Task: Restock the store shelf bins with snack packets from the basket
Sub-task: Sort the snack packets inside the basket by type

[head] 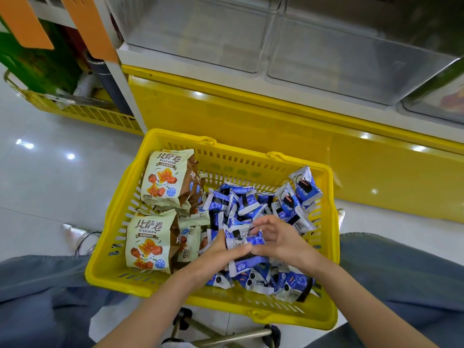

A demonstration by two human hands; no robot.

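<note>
1 yellow basket (pixel 226 305) sits on the floor (pixel 50 172) between 2 trousered knees, its far rim near the yellow cabinet base (pixel 251 114). Inside, 2 beige snack bags (pixel 163 177) lie face-up on the left with others half hidden beneath. The blue packets (pixel 241 199) on the right are too jumbled to count. The left hand (pixel 221 254) and right hand (pixel 278 242) meet, both clasping a few blue packets. Above, 2 clear bins (pixel 200 33) show whole. Open floor lies to the left.
</note>
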